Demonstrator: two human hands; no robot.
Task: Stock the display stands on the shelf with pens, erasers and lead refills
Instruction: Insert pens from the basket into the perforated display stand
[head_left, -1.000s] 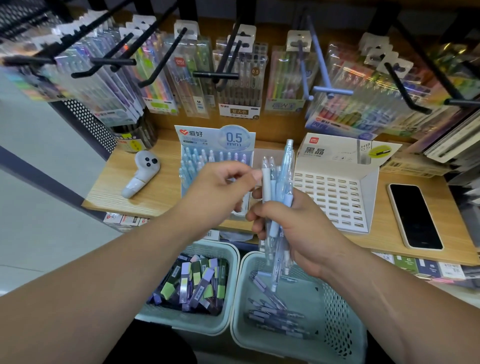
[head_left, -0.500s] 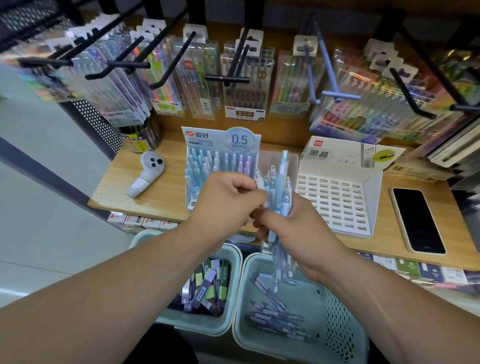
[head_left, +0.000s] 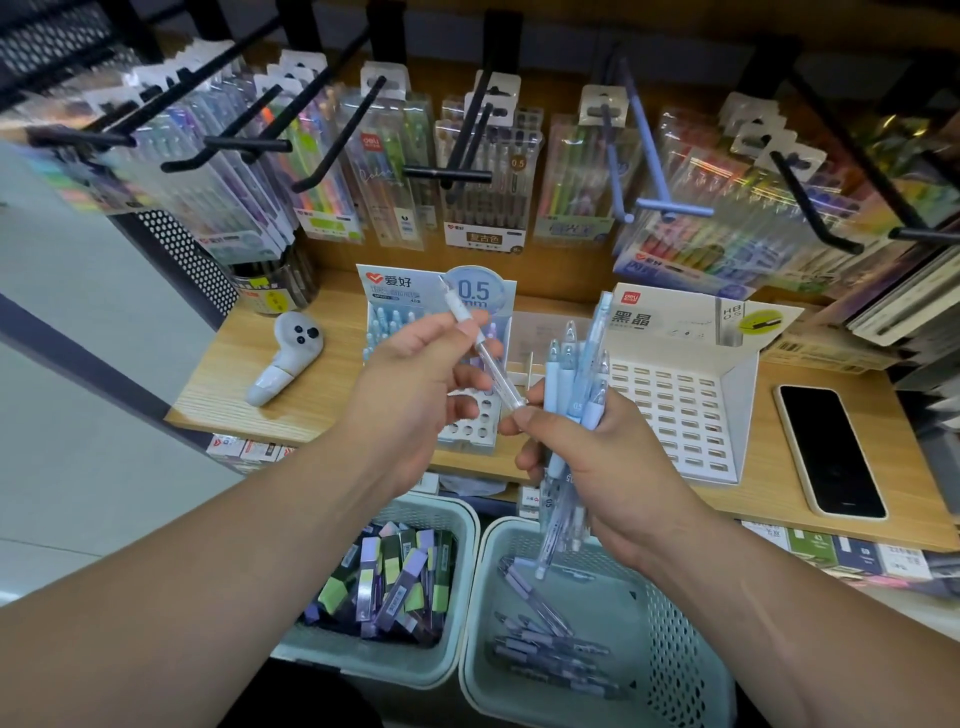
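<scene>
One wooden shelf (head_left: 322, 384) carries two cardboard stands: a blue pen stand (head_left: 470, 423) with round holes and a white stand (head_left: 675, 410) with rectangular slots. Two perforated plastic baskets (head_left: 670, 649) sit below. The right hand (head_left: 587, 457) grips a bundle of pale-blue pens (head_left: 571, 395); the left hand (head_left: 415, 384) pinches one clear pen (head_left: 485, 353).

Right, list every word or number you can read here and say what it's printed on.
"爱好" and "0.5 mm": header of the blue pen stand.
"黑晶" and "HB 0.5": header of the white refill stand.
"复古色": hanging pen pack.
"0.5": pens in the right hand.
Other pack and box labels: too blurred.
</scene>
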